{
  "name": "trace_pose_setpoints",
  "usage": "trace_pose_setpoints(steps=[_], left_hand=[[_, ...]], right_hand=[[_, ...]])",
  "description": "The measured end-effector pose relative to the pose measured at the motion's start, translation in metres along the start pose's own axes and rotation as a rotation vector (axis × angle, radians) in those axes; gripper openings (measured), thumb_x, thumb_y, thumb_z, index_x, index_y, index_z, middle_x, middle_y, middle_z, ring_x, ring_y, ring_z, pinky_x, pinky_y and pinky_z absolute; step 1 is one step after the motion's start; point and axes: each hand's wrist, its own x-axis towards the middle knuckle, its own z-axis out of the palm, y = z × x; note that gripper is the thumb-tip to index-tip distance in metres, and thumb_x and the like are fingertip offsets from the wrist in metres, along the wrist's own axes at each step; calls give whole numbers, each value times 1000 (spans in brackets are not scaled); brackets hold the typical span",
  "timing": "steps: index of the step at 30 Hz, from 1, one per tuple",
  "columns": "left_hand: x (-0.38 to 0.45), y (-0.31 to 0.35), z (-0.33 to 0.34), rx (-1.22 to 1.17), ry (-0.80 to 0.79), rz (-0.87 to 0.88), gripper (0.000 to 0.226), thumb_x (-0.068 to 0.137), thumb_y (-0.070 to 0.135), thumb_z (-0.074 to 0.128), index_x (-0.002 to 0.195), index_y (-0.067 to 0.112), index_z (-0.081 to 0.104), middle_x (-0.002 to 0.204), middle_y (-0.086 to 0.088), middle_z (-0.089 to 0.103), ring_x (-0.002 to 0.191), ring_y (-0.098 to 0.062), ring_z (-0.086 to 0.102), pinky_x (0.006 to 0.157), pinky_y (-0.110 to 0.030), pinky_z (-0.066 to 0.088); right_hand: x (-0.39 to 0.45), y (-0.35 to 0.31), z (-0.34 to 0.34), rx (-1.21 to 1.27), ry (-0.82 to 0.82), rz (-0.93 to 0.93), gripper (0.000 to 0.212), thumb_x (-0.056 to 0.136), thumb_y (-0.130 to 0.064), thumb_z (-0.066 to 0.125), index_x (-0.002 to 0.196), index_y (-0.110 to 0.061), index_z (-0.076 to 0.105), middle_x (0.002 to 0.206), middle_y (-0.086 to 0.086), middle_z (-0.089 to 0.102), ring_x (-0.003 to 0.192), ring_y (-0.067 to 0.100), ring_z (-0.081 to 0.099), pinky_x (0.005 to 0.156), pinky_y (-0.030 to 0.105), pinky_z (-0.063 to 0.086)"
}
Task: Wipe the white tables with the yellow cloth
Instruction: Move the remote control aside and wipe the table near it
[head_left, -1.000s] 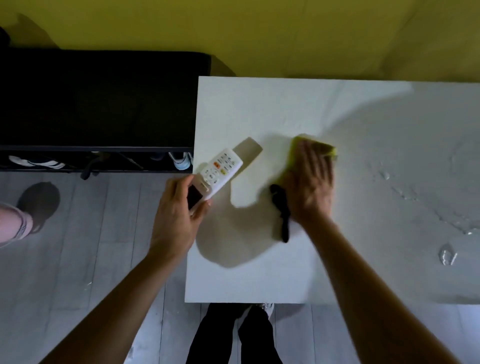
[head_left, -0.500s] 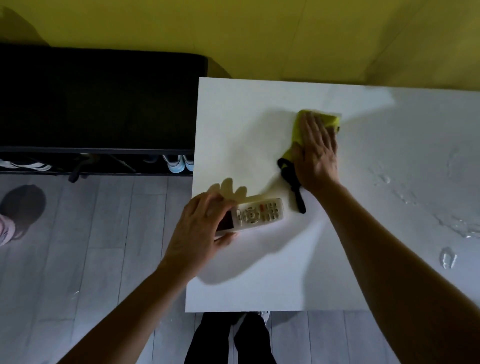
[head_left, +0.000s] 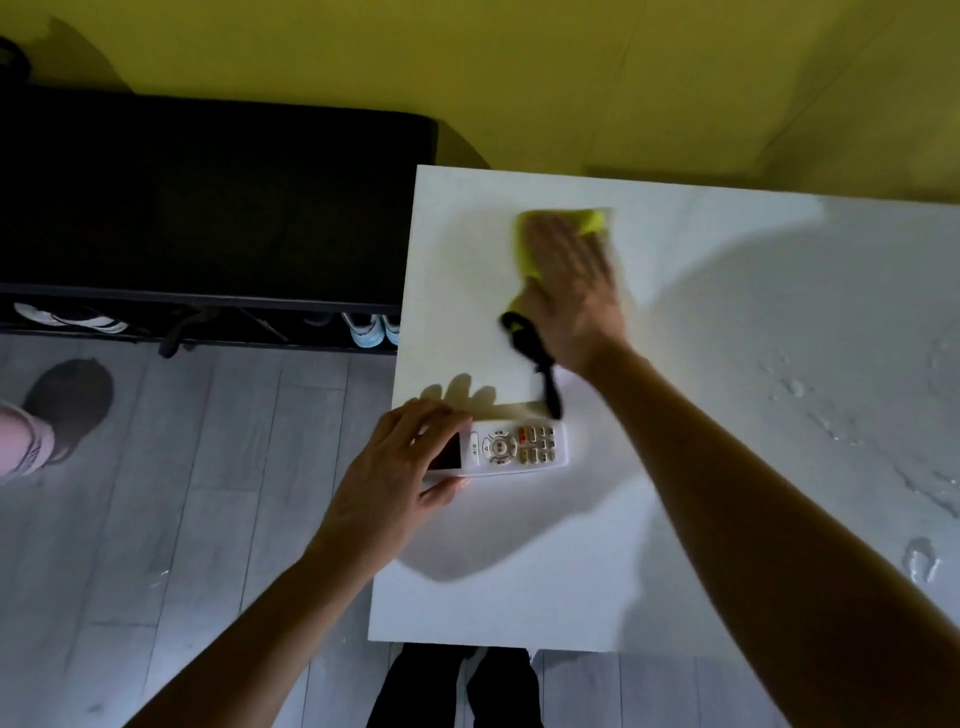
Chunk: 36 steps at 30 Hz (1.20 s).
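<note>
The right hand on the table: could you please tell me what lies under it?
The yellow cloth lies under the right hand, on the white table. Its middle is covered.

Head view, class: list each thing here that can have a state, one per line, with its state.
Yellow cloth: flat on the table, pressed under the right hand.
White table: water droplets on its right side.
Remote control: lying flat, buttons up, gripped at one end by the left hand.
Black strap: trailing from the cloth.

The right hand (head_left: 569, 291), motion-blurred, hides most of the yellow cloth (head_left: 592, 221).
</note>
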Motion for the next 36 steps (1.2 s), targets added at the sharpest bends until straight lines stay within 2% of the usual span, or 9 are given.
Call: trace_pose_setpoints(steps=[4, 8, 13, 19, 21, 25, 30, 32, 36], left_hand=[[-2, -7, -2, 48, 15, 51, 69, 81, 41, 75, 143, 17, 54, 139, -6, 61, 130, -28, 58, 103, -40, 54], [-14, -15, -7, 33, 14, 3, 69, 86, 45, 68, 147, 18, 51, 147, -7, 58, 139, -29, 54, 109, -44, 51], [-35, -25, -23, -18, 69, -103, 65, 89, 50, 55, 146, 20, 48, 142, -3, 57, 129, -29, 61, 95, -39, 59], [-46, -30, -32, -89, 132, -209, 60, 91, 49, 55, 144, 23, 47, 140, -7, 60, 130, -21, 52, 91, -32, 57], [-45, -31, -34, -110, 140, -234, 60, 90, 49, 55, 145, 25, 46, 141, -6, 59, 131, -19, 49, 91, -32, 58], [-39, -38, -38, -94, 145, -247, 64, 91, 50, 56, 147, 19, 49, 142, -7, 59, 132, -21, 49, 94, -35, 57], [-26, -38, -47, -102, 150, -230, 64, 92, 51, 56, 146, 17, 49, 144, -9, 57, 131, -29, 54, 95, -40, 59], [-23, -36, -48, -116, 166, -230, 64, 93, 52, 56, 146, 16, 49, 145, -9, 56, 133, -29, 53, 97, -39, 57], [-21, -32, -57, -156, 203, -249, 59, 103, 48, 55, 151, 15, 47, 147, -11, 55, 135, -29, 49, 99, -33, 49]], right_hand=[[-14, 76, -44, -142, 25, 373, 67, 97, -41, 32, 156, -11, 33, 163, 11, 31, 152, 27, 24, 125, 47, 15], [15, 63, -41, -151, 82, 626, 70, 96, -39, 30, 159, -11, 22, 166, 7, 21, 154, 23, 16, 126, 43, 3], [73, -11, 17, -107, -44, 193, 65, 94, -35, 37, 151, -4, 41, 158, 14, 39, 148, 29, 34, 123, 49, 20], [102, -84, 53, -29, -174, -155, 64, 98, -42, 31, 156, -14, 35, 162, 3, 33, 152, 19, 24, 127, 43, 10], [95, -72, 49, -16, -156, -124, 63, 97, -40, 32, 155, -14, 37, 161, 3, 35, 152, 19, 26, 126, 43, 12], [63, -21, 24, -41, 10, 143, 62, 93, -35, 40, 151, -11, 45, 157, 8, 42, 148, 24, 35, 124, 43, 19], [26, 31, -21, -118, -32, 412, 68, 96, -40, 31, 159, -14, 26, 166, 6, 24, 154, 23, 18, 126, 40, 5], [19, 13, -15, -120, -1, 396, 67, 96, -37, 33, 156, -10, 33, 163, 10, 30, 152, 26, 25, 126, 43, 9], [-10, -73, 21, -46, 105, 104, 56, 93, -29, 54, 142, -1, 54, 150, 16, 48, 142, 30, 44, 117, 57, 31]])
